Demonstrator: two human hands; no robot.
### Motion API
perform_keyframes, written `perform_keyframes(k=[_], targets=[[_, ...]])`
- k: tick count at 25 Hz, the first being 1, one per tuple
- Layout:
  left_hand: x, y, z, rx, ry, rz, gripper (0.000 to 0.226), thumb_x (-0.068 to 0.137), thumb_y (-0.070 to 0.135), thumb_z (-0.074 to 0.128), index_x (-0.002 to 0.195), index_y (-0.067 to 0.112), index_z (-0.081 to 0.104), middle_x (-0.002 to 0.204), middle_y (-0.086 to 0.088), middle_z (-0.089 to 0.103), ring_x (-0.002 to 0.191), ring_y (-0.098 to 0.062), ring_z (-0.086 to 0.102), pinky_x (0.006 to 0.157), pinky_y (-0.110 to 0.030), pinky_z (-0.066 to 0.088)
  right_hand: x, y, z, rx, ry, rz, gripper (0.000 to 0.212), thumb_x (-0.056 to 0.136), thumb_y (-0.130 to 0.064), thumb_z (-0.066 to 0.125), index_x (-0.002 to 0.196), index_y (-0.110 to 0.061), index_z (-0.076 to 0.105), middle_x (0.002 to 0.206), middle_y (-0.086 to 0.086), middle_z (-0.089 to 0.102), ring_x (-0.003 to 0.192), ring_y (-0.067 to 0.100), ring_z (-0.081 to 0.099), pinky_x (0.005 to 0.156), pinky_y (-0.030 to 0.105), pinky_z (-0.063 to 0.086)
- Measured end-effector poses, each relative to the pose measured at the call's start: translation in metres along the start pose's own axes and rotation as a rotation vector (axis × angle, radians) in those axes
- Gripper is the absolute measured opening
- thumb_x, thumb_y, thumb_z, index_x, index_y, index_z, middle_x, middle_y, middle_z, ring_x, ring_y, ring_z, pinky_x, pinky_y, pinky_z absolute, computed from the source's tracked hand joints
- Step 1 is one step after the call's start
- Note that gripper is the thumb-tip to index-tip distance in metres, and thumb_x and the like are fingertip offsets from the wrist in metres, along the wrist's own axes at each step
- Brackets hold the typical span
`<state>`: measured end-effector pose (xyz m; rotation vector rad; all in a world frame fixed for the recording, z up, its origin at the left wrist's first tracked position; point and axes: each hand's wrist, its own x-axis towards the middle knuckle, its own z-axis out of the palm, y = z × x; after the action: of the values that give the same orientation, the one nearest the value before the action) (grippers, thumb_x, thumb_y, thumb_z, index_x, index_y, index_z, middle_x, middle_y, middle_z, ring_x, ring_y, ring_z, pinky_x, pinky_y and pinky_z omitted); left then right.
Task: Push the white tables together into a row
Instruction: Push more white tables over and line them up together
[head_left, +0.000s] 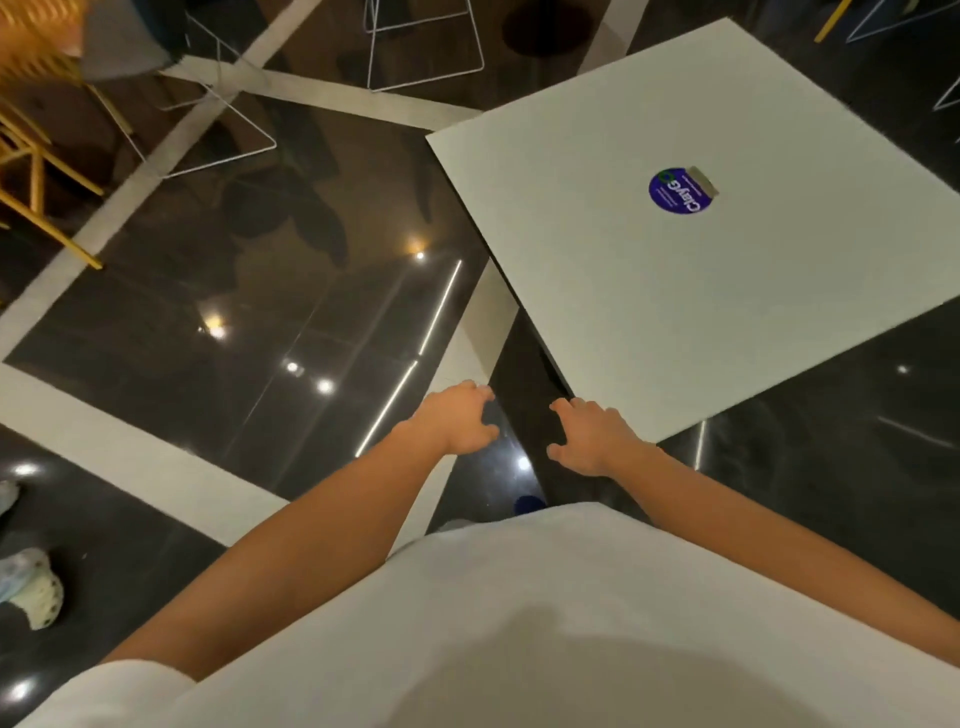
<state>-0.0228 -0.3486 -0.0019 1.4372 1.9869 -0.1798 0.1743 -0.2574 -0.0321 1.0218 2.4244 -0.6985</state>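
One square white table fills the upper right, turned at an angle, with a round blue sticker near its middle. Its near corner points towards me. My right hand hovers just at that near corner with fingers spread and curled, holding nothing; I cannot tell if it touches the edge. My left hand is a little to the left of the corner, over the floor, fingers apart and empty. No second white table is in view.
The floor is glossy dark tile with pale stripes. Yellow chair legs stand at the far left, white wire chair frames at the top. Another person's shoes sit at the lower left.
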Motion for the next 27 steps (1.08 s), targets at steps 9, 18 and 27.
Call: perform_keyframes(k=[9,18,27], targets=[[0.177,-0.043,-0.123,0.142,-0.099,0.155,0.066,0.089,0.045,0.058,0.147,0.02,0.038,0.144,-0.008,0.045,0.128,-0.03,0.046,0.104,-0.048,0.036,0.156,0.001,-0.076,0.095,0.014,0.179,0.064,0.087,-0.047,0.058,0.14,-0.017,0.037,0.139,0.011,0.047,0.119,0.03,0.05,0.097,0.046,0.044],[0.338,-0.102,-0.284,0.472,-0.19,0.494,0.069,0.09,0.041,0.055,0.15,0.016,0.033,0.148,-0.012,0.038,0.132,-0.031,0.04,0.109,-0.049,0.032,0.316,-0.05,-0.173,0.309,0.171,0.498,0.069,0.088,-0.043,0.062,0.144,-0.017,0.031,0.148,0.011,0.035,0.133,0.031,0.038,0.105,0.047,0.039],[0.481,-0.093,-0.38,0.682,-0.229,0.756,0.067,0.091,0.044,0.057,0.149,0.019,0.035,0.149,-0.008,0.038,0.132,-0.029,0.04,0.112,-0.047,0.028,0.427,-0.039,-0.237,0.453,0.277,0.768,0.074,0.087,-0.051,0.059,0.144,-0.015,0.028,0.15,0.012,0.031,0.135,0.03,0.034,0.105,0.046,0.037]])
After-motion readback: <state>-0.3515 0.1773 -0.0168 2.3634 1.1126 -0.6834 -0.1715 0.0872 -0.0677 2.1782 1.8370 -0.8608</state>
